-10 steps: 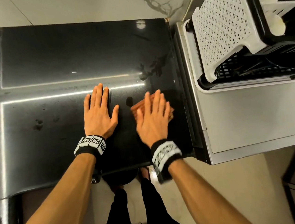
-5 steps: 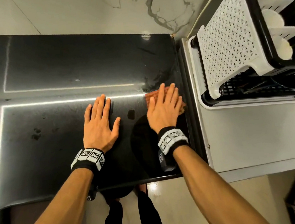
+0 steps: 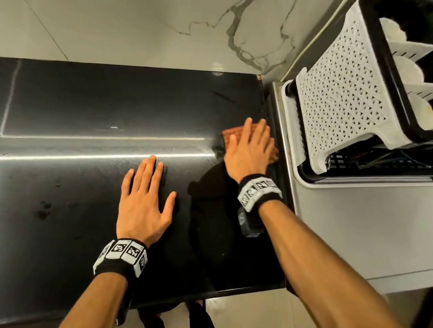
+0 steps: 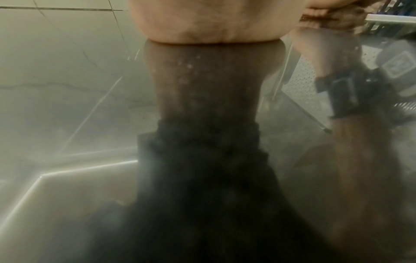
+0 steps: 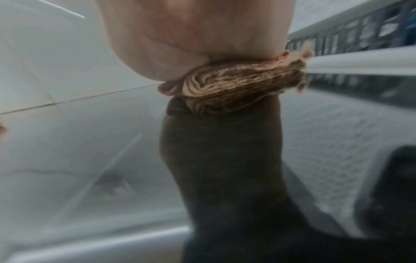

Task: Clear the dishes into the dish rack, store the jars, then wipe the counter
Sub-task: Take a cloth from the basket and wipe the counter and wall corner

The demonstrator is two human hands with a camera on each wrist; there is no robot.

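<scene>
My right hand (image 3: 251, 145) lies flat with straight fingers on a folded orange-brown cloth (image 3: 230, 135), pressing it onto the glossy black counter (image 3: 80, 110) near the counter's right edge. In the right wrist view the palm (image 5: 198, 35) sits on the bunched cloth (image 5: 243, 85). To its left, my left hand (image 3: 145, 198) rests flat on the counter with fingers spread and nothing under it; its palm (image 4: 211, 21) meets the surface in the left wrist view. The black-and-white dish rack (image 3: 349, 105) stands to the right on a white unit, with white plates (image 3: 411, 71) upright in it.
A white appliance top (image 3: 373, 228) adjoins the counter's right edge, carrying the rack. A marbled tile wall (image 3: 171, 24) runs behind the counter. Dark smudges (image 3: 42, 209) show on the counter at left. The front edge is near my wrists, floor below.
My right hand has slid the cloth away from me and to the right, up to the counter's right edge. The left hand has stayed flat in place.
</scene>
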